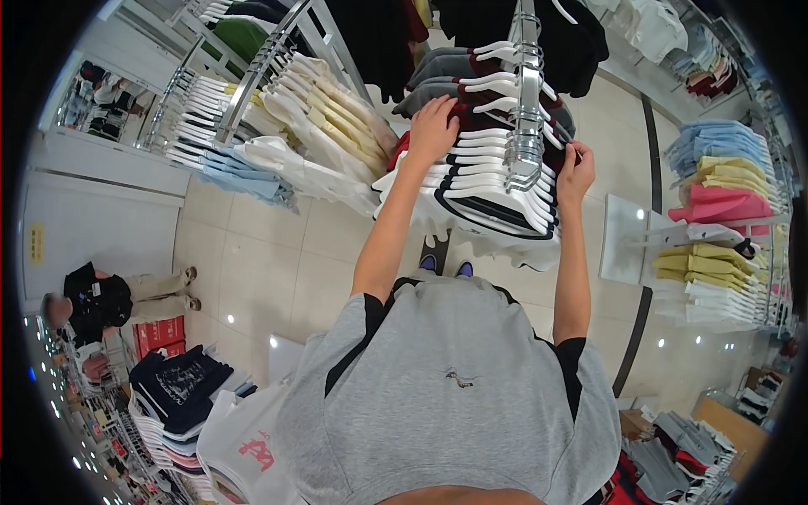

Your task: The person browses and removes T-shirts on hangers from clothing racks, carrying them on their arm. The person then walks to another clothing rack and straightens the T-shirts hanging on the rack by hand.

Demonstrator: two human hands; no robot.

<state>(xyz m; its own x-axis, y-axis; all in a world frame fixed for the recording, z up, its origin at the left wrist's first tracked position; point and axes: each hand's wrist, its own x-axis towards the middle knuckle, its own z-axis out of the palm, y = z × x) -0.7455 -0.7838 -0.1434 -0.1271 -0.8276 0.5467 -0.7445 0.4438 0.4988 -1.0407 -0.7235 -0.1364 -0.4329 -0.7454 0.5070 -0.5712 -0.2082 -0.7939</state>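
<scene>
My left hand (433, 130) lies over the left shoulders of the hanging shirts, fingers stretched out against a dark red shirt (468, 116) and the grey ones behind it. On the other side, my right hand (576, 178) has its fingers curled in a pinch at the right shoulder edge of the dark red clothing; the fingertips are partly hidden. White hangers (488, 187) carry white shirts with dark collars closest to me. Grey shirts with dark red collars (438, 67) hang farther along the metal rail (528, 76).
Yellow and white shirts (324, 118) hang on a rack at left. Folded-looking blue, yellow and pink clothes (724, 202) hang at right. A person (101, 295) in dark top stands at far left. A white shirt with red print (252, 446) hangs close at lower left.
</scene>
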